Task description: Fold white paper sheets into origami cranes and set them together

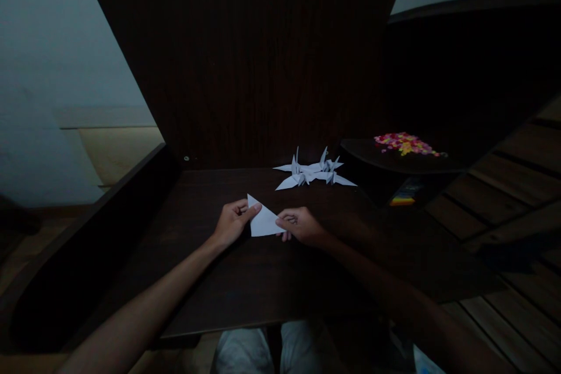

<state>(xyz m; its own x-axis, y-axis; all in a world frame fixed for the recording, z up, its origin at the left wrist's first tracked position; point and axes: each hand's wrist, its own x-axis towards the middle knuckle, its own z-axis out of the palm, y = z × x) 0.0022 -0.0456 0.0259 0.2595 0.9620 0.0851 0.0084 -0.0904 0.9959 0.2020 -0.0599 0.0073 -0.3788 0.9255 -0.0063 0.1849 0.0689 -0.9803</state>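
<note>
A piece of white paper (265, 223), folded into a triangle, is held just above the dark desk between both hands. My left hand (234, 221) pinches its left side, thumb on the front face and fingers behind. At the right corner my right hand (302, 225) grips the paper between thumb and fingers, with some fingertips showing beneath it. Beyond the hands, several folded white paper cranes (315, 175) stand close together on the desk, their wings overlapping.
The dark wooden desk (210, 292) has a tall back panel (263, 58) and a raised left side board (87, 239). On a low shelf (363, 152) at the right lies a heap of small pink, red and yellow pieces (407, 144). A colourful item (403, 198) sits beneath that shelf.
</note>
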